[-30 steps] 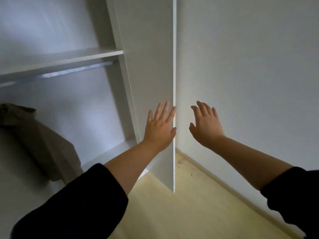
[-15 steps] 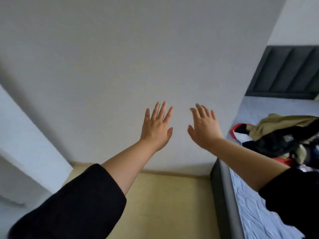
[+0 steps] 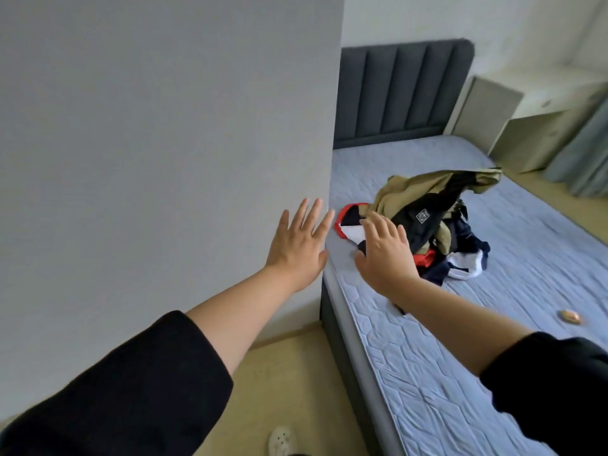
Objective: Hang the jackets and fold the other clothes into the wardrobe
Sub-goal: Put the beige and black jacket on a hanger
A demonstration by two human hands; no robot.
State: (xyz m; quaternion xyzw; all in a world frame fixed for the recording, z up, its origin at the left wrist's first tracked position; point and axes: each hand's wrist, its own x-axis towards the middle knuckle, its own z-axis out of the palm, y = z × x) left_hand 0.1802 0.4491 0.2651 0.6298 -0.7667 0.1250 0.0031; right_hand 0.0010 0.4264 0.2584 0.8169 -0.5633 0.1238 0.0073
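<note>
A heap of clothes (image 3: 437, 222) lies on the bed's blue mattress (image 3: 460, 340): a khaki jacket on top, black, navy, white and red garments under it. My left hand (image 3: 297, 245) is stretched out in front of the grey wall, fingers straight and spread, holding nothing. My right hand (image 3: 385, 255) reaches over the mattress edge just short of the heap, fingers straight, also empty. The wardrobe is out of view.
A grey wall (image 3: 164, 143) fills the left half and ends at the bed's dark headboard (image 3: 401, 90). A small pinkish object (image 3: 570, 315) lies on the mattress at right. White cabinets (image 3: 526, 120) and a curtain stand beyond. A slipper (image 3: 281, 441) shows on the floor.
The view has swung right, from the open wardrobe past the wall to the bed. Both hands stay raised and open; the clothes heap is now just ahead of my right hand.
</note>
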